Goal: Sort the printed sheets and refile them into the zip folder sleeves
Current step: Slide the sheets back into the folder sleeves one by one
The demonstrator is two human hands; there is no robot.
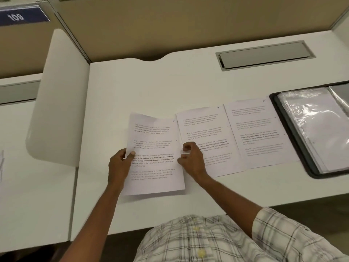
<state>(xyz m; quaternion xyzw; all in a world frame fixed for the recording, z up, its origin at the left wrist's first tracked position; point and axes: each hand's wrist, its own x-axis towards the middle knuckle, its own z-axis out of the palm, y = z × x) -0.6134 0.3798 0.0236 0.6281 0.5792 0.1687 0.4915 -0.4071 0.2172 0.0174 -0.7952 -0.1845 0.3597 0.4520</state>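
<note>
Beyond our checked shirt (207, 241), left hand (120, 164) and right hand (191, 158) each pinch an edge of the held sheet (154, 140) — dragging it could knock the neighbouring sheet (205, 127) out of order.

This is an office, at 1 seat in a row of cubicle desks. A white laminate worktop (188, 87) is closed off at the back by tall beige partition panels (170, 25). A white rounded divider screen (56, 95) stands along its left edge, between it and a neighbouring worktop (34, 186) of the same make. A blue number plate (22, 17) with 3 white digits sits on the next partition. A grey metal cable hatch (264, 54) is set flush into the worktop's rear. Paperwork fits the setting: printed sheets (154, 154) lie in a row beside an open zip folder (317, 125) with clear plastic sleeves.
</note>
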